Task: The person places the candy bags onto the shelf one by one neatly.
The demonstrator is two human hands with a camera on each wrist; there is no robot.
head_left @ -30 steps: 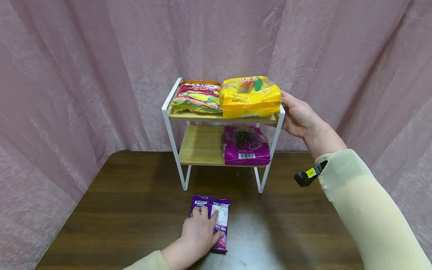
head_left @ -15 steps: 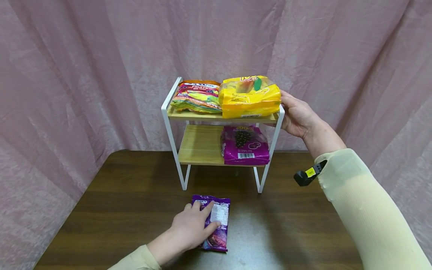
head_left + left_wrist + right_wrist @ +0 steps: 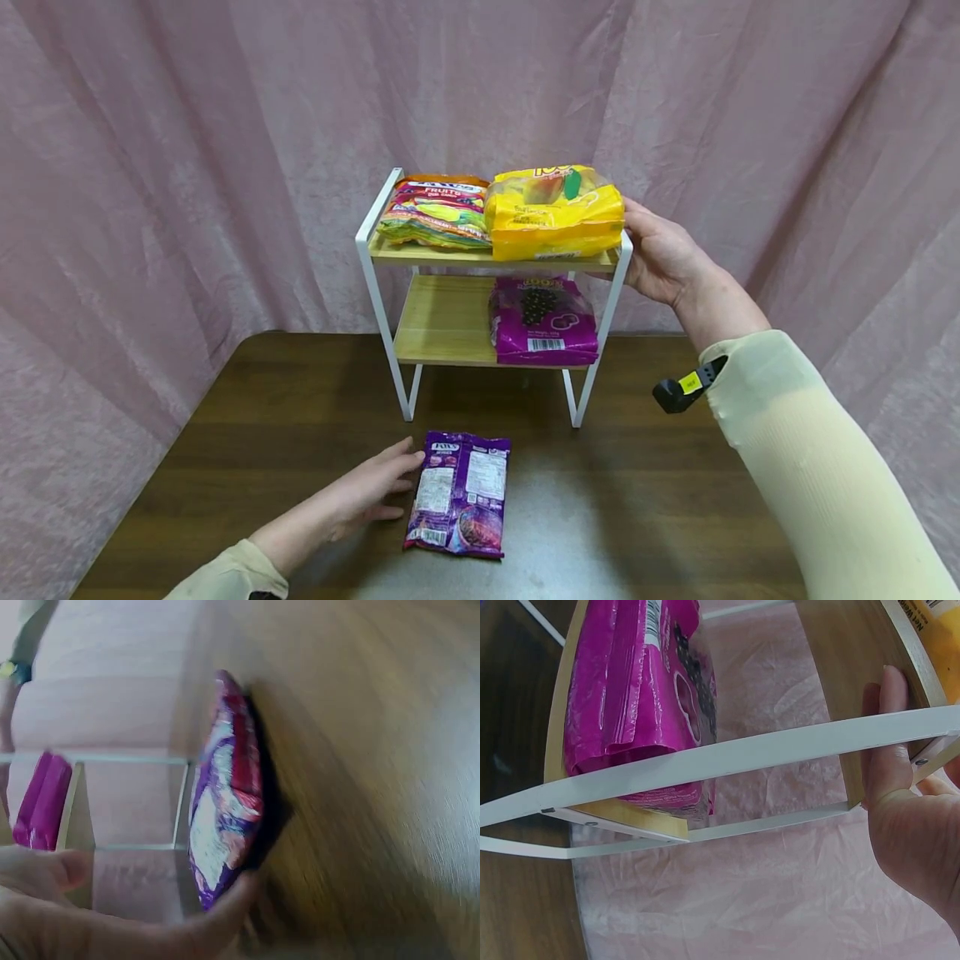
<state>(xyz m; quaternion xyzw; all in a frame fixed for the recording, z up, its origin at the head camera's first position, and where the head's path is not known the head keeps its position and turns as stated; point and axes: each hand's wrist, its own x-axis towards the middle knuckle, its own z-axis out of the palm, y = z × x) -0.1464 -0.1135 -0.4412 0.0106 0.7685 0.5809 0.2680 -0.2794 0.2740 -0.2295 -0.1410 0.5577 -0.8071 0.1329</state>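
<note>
My left hand (image 3: 363,496), fingers straight and spread, is at the left edge of a flat purple candy packet (image 3: 463,493) lying on the table. Whether a fingertip touches that edge, I cannot tell. The left wrist view shows the packet (image 3: 225,802) side-on and blurred. My right hand (image 3: 666,258) grips the right end of the small two-tier shelf rack's top board (image 3: 855,652), with fingers under the wood. Its thumb is partly hidden behind a yellow candy bag (image 3: 555,221). That bag sits on the top tier beside a red and green fruit candy packet (image 3: 437,212).
A magenta candy bag (image 3: 546,331) sits on the right of the rack's lower tier, with bare board (image 3: 442,312) to its left. The rack's white metal legs (image 3: 393,354) stand on the dark wooden table (image 3: 285,417). A pink curtain (image 3: 300,150) hangs behind.
My left hand has come off the top of the purple packet and moved left to its edge, uncovering the packet's printed face. The right hand stays on the rack.
</note>
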